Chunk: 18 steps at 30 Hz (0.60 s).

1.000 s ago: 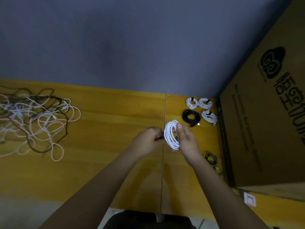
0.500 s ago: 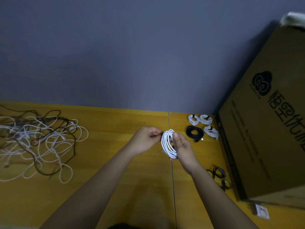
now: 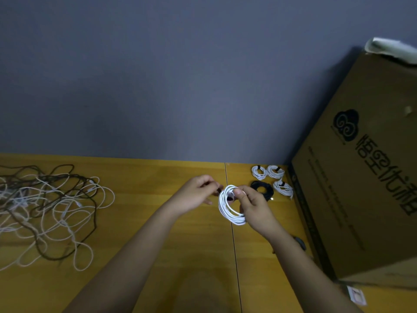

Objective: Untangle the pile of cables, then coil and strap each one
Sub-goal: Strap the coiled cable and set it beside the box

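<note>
White round coil of thin cable (image 3: pixel 230 205) held in the air above the yellow wooden worktop (image 3: pixel 140 177), near its centre seam. Right hand (image 3: pixel 253 206) grips the coil's right side, thumb across the top strands, fingers curled behind. Left hand (image 3: pixel 195 195) sits just left of the coil, fingers pinching something small and dark at its upper left edge; probably a black strap (image 3: pixel 228 197) going round the bundle, too small to be sure.

Judged step: strapping this coil.

Risks:
- Right-hand grip loosens while the strap is pulled; the springy loops could fan out and need recoiling.
- Strap catches only some strands; the rest would sag free once set down.
- The strap end could slip from the left pinch, since it is tiny.

Further out: three strapped white coils (image 3: pixel 272 177) and one black coil (image 3: pixel 261 189) lie by the large brown cardboard box (image 3: pixel 361 177). Far left, a loose tangle of white and dark brown cables (image 3: pixel 45 206) remains, well apart. Most of the work looks undone.
</note>
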Tool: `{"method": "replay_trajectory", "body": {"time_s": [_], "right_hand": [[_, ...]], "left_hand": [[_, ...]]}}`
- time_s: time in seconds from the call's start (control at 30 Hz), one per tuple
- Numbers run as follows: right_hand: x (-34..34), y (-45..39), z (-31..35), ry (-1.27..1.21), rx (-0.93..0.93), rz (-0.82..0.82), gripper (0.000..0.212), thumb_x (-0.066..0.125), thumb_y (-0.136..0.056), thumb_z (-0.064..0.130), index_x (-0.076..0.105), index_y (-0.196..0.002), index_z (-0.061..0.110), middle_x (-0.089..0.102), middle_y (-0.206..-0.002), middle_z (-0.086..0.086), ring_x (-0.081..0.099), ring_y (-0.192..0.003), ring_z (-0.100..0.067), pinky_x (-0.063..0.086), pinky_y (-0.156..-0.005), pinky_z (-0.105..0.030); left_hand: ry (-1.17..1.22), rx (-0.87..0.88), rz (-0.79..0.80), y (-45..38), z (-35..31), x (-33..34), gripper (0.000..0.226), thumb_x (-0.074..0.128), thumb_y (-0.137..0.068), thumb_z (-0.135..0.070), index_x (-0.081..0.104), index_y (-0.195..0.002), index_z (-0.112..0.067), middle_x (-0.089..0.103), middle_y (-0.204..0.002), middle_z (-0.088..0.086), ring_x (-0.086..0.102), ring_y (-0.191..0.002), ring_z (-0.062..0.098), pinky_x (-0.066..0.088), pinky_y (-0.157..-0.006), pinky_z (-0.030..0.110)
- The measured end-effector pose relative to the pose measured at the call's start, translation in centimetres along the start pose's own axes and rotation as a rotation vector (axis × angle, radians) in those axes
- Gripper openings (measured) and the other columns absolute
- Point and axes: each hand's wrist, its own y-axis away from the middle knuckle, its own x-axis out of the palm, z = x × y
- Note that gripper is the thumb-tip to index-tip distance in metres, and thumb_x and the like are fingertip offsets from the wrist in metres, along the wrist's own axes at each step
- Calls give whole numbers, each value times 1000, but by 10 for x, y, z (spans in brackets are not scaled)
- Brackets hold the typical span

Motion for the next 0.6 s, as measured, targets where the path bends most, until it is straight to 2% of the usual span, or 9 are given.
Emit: {"method": "replay_trajectory", "body": {"time_s": [0.17,0.23,0.33,0.43,0.5,0.6], "right_hand": [[5,2,-4,-18,0,-10,32,43,-102,18,61,-75,12,57,-58,11,47,-47,0,33,-51,-10],[5,2,-5,-30,5,-17,29,43,-101,18,64,-81,13,58,-62,6,45,-49,-1,34,-53,-15],[6,1,-7,-51,-8,-33,24,44,-101,17,68,-99,14,57,-66,-1,48,-57,-1,38,-59,-17],[6,-1,-7,-95,-19,-63,23,46,-100,18,68,-107,19,55,-66,-1,50,-62,-3,39,-62,-17],[6,-1,-7,-97,-34,-78,22,47,-100,17,68,-106,20,56,-67,-1,51,-64,-5,40,-63,-18],[7,0,-5,-70,-76,-97,24,47,-100,17,69,-103,24,57,-68,-2,52,-66,-8,41,-64,-22]], "left_hand": [[200,-64,-22,-4,-4,6,13,48,-100,-18,54,-90,-11,65,-87,9,68,-74,14,58,-66,24],[230,-66,-35,-4,-2,8,14,50,-99,-20,55,-89,-11,66,-88,10,69,-74,15,58,-65,24],[243,-68,-44,-4,1,8,25,51,-96,-35,58,-91,-12,68,-92,11,70,-77,15,56,-66,22],[298,-75,-23,-3,0,7,47,41,-88,-56,63,-88,-14,73,-81,1,71,-78,13,54,-65,21],[293,-54,-20,-1,1,8,39,45,-91,-49,65,-90,-16,74,-83,-1,71,-79,10,53,-64,19],[262,-25,-29,2,2,12,5,62,-91,-26,65,-93,-22,72,-89,-5,69,-80,3,51,-61,17]]}}
